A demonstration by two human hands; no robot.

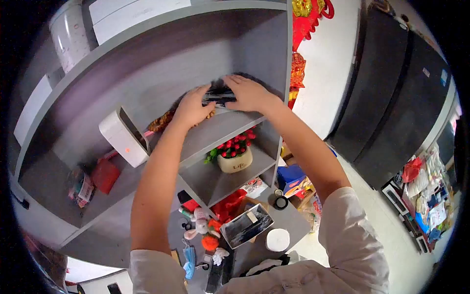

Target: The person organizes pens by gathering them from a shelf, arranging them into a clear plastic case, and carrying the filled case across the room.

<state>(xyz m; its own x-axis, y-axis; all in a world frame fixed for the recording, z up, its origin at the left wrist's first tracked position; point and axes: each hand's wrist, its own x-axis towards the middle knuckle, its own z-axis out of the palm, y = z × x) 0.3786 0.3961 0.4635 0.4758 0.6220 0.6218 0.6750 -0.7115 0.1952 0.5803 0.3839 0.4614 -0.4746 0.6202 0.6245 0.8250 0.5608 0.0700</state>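
On the upper grey shelf, a dark glossy bundle (219, 96) lies toward the right end; its exact kind is hard to make out. My left hand (192, 109) cups its left side, thumb and fingers curved inward. From the right, my right hand (249, 94) holds the other side with fingers reaching over the top. Brown wooden beads (160, 122) rest left of my left hand, partly behind my wrist. A white box-shaped device (122, 137) with a small orange light stands further left.
Below is a cubby with a potted plant with red berries (236, 161). A red pouch (105, 175) sits at the shelf's left. The lower desk carries an open box of dark items (247, 226), a white round container (277, 240), small toys (198, 220) and a blue mask (189, 259).
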